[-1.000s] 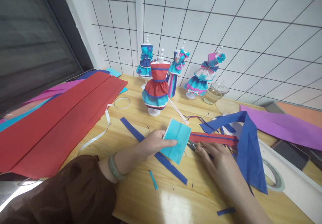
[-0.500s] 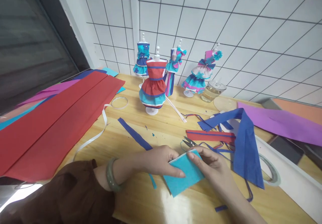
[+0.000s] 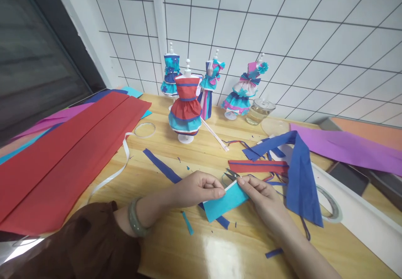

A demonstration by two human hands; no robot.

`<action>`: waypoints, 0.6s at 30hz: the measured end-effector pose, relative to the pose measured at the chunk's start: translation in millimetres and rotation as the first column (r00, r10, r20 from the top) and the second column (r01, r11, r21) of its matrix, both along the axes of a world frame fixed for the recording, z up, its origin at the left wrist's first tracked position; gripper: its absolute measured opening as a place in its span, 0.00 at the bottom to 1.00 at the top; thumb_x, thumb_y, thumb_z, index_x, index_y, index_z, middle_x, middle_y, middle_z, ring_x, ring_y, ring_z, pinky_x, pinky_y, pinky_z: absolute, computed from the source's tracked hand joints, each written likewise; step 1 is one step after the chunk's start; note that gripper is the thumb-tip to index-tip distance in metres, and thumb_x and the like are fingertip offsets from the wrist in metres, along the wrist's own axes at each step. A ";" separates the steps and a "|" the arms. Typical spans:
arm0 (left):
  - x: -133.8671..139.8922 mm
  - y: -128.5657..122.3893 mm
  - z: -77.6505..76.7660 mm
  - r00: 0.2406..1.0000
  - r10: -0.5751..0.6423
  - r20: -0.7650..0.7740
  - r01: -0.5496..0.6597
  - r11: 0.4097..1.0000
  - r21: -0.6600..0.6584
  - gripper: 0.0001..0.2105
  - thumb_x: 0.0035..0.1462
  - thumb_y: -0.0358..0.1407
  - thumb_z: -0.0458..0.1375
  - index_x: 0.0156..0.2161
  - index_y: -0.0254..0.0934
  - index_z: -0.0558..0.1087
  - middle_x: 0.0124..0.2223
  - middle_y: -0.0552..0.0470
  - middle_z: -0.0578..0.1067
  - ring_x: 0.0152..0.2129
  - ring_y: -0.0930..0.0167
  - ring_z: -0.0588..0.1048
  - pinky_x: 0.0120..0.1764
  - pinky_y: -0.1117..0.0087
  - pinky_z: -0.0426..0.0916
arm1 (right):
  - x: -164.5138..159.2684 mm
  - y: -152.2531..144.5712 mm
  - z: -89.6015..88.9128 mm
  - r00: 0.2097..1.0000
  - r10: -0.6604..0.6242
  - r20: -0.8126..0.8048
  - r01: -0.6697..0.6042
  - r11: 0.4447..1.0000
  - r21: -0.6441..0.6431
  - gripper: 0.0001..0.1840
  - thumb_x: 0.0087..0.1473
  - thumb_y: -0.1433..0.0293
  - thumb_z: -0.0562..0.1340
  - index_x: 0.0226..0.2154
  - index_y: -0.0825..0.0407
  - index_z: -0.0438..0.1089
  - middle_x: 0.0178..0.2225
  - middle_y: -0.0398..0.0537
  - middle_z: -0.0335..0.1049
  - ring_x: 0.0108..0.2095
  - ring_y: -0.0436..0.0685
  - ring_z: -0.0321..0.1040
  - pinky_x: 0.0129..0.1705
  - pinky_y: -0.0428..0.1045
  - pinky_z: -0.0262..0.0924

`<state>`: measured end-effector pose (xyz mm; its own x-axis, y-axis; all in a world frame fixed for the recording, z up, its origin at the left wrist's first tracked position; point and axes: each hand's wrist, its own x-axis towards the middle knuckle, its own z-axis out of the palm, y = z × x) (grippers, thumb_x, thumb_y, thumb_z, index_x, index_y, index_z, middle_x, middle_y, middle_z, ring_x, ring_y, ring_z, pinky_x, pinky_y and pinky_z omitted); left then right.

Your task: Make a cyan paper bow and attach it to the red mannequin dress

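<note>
A turquoise piece of crepe paper (image 3: 226, 202) with a white strip along its upper edge is stretched between my two hands. My left hand (image 3: 202, 188) pinches its upper left corner, thumb on top. At the upper right corner, my right hand (image 3: 258, 191) grips it between thumb and fingers. Just behind the paper lie scissors (image 3: 233, 173), partly hidden, their dark blades showing. A dark blue paper strip (image 3: 161, 166) runs beneath my left hand and the turquoise piece. Near my left wrist is a narrow turquoise scrap (image 3: 187, 223).
Several small dress forms stand at the back, a red-dressed one (image 3: 187, 103) foremost. A glass of liquid (image 3: 260, 111) is beside them. Red paper (image 3: 72, 157) and a white ribbon (image 3: 125, 153) lie left; folded blue paper (image 3: 301, 178), a tape roll (image 3: 329, 206) and purple paper (image 3: 348, 147) lie right.
The turquoise paper looks shallower from top to bottom, uncovering more of the blue strip beneath. My left thumb has drawn up from its face to the upper edge. The view has shifted slightly.
</note>
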<state>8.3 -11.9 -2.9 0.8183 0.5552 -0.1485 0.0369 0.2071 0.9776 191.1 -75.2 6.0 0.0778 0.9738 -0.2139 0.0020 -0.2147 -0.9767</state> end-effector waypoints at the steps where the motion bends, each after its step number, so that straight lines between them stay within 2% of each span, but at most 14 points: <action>1: -0.4 0.2 -0.4 1.000 -0.003 -0.015 0.003 1.000 0.005 0.13 0.48 0.42 0.57 0.30 0.32 0.73 0.22 0.56 0.67 0.19 0.79 0.62 0.23 0.78 0.55 | 0.1 0.1 -1.0 1.000 -0.002 -0.015 0.002 1.000 -0.012 0.15 0.47 0.59 0.61 0.22 0.55 0.68 0.19 0.41 0.63 0.21 0.49 0.58 0.25 0.45 0.54; 7: -1.3 0.2 -1.5 0.999 -0.033 -0.025 0.032 0.998 -0.053 0.13 0.45 0.41 0.60 0.33 0.33 0.74 0.26 0.53 0.72 0.21 0.77 0.66 0.25 0.77 0.59 | -1.5 -0.6 -2.0 0.998 -0.040 -0.056 0.034 0.994 -0.108 0.17 0.45 0.57 0.62 0.20 0.54 0.64 0.16 0.39 0.59 0.16 0.47 0.54 0.20 0.44 0.50; 12: -1.9 -1.8 -1.1 0.999 -0.043 0.002 0.043 0.996 -0.072 0.14 0.44 0.40 0.61 0.35 0.33 0.74 0.30 0.50 0.75 0.25 0.75 0.70 0.30 0.75 0.63 | -4.4 -0.3 -4.9 0.996 -0.042 -0.074 0.036 0.996 -0.080 0.17 0.44 0.57 0.62 0.21 0.54 0.64 0.16 0.37 0.57 0.16 0.46 0.53 0.19 0.43 0.49; 18: -2.4 -1.4 -1.7 0.999 -0.039 -0.011 0.039 0.999 -0.005 0.13 0.44 0.40 0.60 0.35 0.32 0.74 0.31 0.50 0.75 0.27 0.73 0.70 0.32 0.73 0.63 | -6.2 -1.8 -5.2 0.998 -0.005 -0.065 0.002 0.998 -0.056 0.17 0.45 0.57 0.62 0.21 0.54 0.64 0.15 0.36 0.57 0.16 0.45 0.52 0.18 0.41 0.48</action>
<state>5.9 -13.3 -4.6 0.8374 0.5224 -0.1607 0.0561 0.2105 0.9760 185.0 -77.0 0.8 0.0653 0.9599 -0.2726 -0.0617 -0.2688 -0.9612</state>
